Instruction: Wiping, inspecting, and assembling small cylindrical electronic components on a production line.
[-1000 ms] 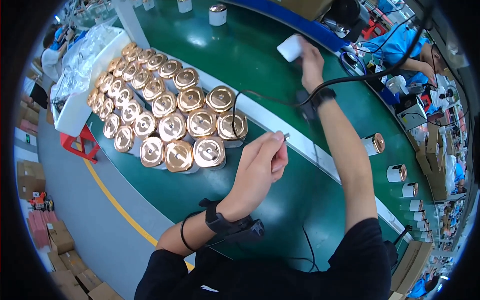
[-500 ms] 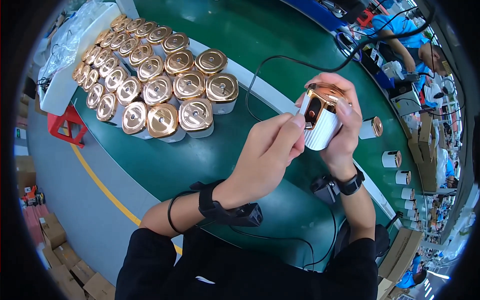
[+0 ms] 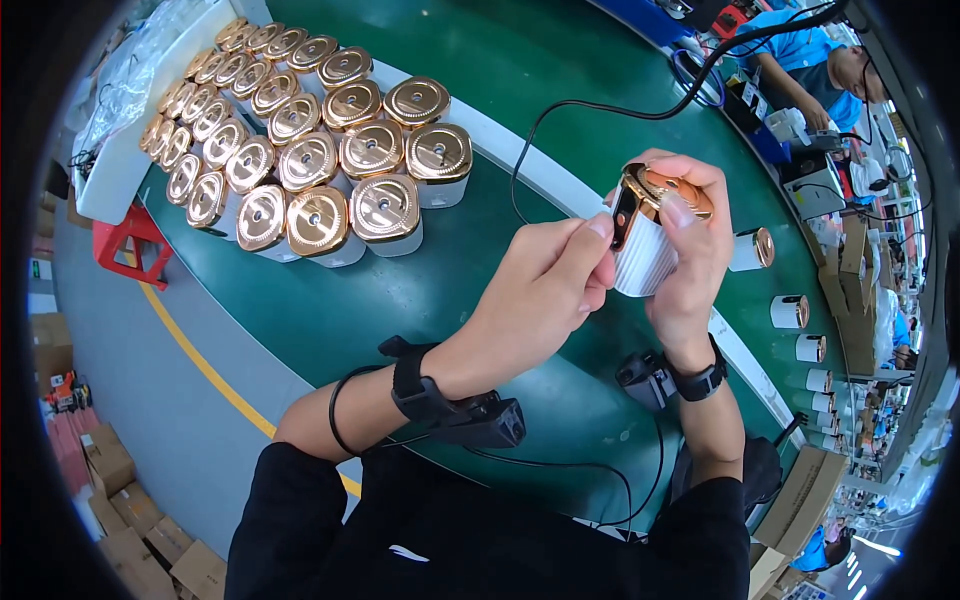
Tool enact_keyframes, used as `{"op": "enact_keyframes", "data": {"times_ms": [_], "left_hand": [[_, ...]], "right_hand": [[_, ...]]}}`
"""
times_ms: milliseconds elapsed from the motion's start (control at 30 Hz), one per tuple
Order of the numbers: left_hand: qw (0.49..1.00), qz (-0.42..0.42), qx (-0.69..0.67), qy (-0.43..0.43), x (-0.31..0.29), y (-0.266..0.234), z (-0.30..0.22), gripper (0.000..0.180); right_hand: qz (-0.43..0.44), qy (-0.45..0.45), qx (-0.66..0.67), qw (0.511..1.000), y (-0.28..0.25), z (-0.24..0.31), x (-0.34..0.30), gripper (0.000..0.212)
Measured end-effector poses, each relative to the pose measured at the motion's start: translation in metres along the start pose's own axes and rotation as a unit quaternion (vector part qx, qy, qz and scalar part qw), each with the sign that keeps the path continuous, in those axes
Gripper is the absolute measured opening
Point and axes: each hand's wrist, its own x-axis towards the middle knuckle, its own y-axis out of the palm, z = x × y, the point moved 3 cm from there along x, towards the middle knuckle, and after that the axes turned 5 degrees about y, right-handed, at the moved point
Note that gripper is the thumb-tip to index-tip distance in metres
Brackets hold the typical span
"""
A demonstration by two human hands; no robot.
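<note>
My right hand (image 3: 700, 240) is wrapped round a small white ribbed housing with a shiny gold top (image 3: 645, 245), held tilted above the green table. A dark glossy panel with a gold frame shows on its left side. My left hand (image 3: 555, 275) is closed in a pinch, thumb against forefinger, right at the edge of that panel. Whatever lies between those fingertips is too small or hidden to make out. To the left stand several rows of like housings (image 3: 385, 210), gold tops up, close together on the table.
A black cable (image 3: 600, 104) arches over the green table (image 3: 480, 300), which a white strip (image 3: 530, 155) crosses. More housings (image 3: 790, 312) stand in a line at the right. Black devices (image 3: 490, 420) with cords are strapped to my wrists. A red stool (image 3: 130, 245) and a co-worker (image 3: 800, 70) are beyond.
The housing has turned in my right hand, so its dark panel faces more to the left. My left hand stays pinched beside it. The whole view has shifted slightly.
</note>
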Motion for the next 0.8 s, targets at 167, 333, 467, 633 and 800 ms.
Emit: {"op": "enact_keyframes", "data": {"times_ms": [167, 333, 467, 633, 800], "left_hand": [[1.0, -0.001, -0.023, -0.005, 0.001, -0.023, 0.002, 0.036], [0.983, -0.014, 0.128, 0.129, 0.021, -0.01, 0.025, 0.03], [0.963, 0.017, 0.232, 0.137, 0.017, -0.013, 0.032, 0.03], [0.925, 0.04, 0.34, 0.163, 0.022, -0.025, 0.05, 0.035], [0.899, 0.056, 0.405, 0.156, 0.039, -0.038, 0.062, 0.029]], "right_hand": [[-0.01, -0.014, -0.033, 0.999, 0.016, -0.012, 0.01, 0.043], [-0.221, -0.124, -0.231, 0.939, -0.092, -0.049, 0.028, 0.029], [-0.182, -0.08, -0.274, 0.941, -0.131, -0.105, 0.042, 0.029], [-0.173, -0.015, -0.173, 0.97, -0.122, -0.129, 0.042, 0.042], [-0.216, -0.003, -0.105, 0.971, -0.114, -0.104, 0.03, 0.055]]}}
